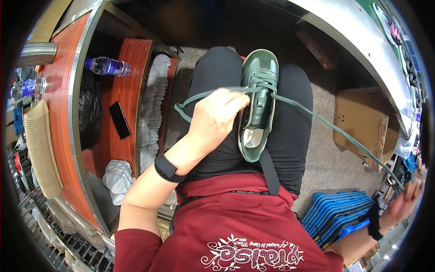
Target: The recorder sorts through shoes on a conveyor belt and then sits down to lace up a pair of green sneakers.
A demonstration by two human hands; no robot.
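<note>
A green sneaker [259, 106] lies on my lap between my thighs, its toe pointing away from me and its pale insole showing at the heel. Green lace [337, 129] crosses its lower eyelets. My left hand [215, 115], a black band on its wrist, is closed on the lace beside the shoe's left edge; a loop of lace hangs out to the left of it. Far out to the right, my right hand [405, 199] grips the other length, which runs stretched from the shoe to its fingers. Its fingertips are slightly blurred.
On the wooden shelf [122, 158] at left lie a black phone [119, 119] and a water bottle [108, 66]. A cardboard box [362, 120] stands on the floor at right, near stacked blue plastic pieces [333, 213]. A pale counter edge [353, 31] curves along the upper right.
</note>
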